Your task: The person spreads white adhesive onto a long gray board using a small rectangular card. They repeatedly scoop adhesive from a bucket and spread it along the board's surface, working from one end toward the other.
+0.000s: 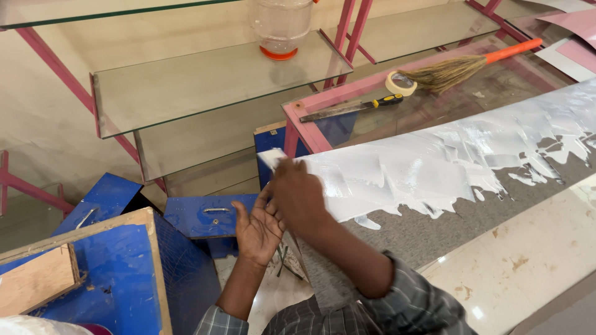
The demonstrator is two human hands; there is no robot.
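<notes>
A long grey board [422, 229] lies slanted across the counter, its upper strip coated in wet white paste [434, 161]. My right hand [298, 195], blurred by motion, is at the board's left end and grips a small flat white spreader [271, 158] whose tip shows above the fingers. Just below it my left hand [257, 229] is held palm up with fingers apart at the end of the board, holding nothing.
Behind the board, a pink-framed glass counter [347, 93] carries a tape roll [401, 83], a yellow-handled blade [354, 107] and an orange-handled broom [465, 65]. A plastic jar [282, 28] stands on a glass shelf [205, 80]. Blue wooden boxes [124, 267] sit at lower left.
</notes>
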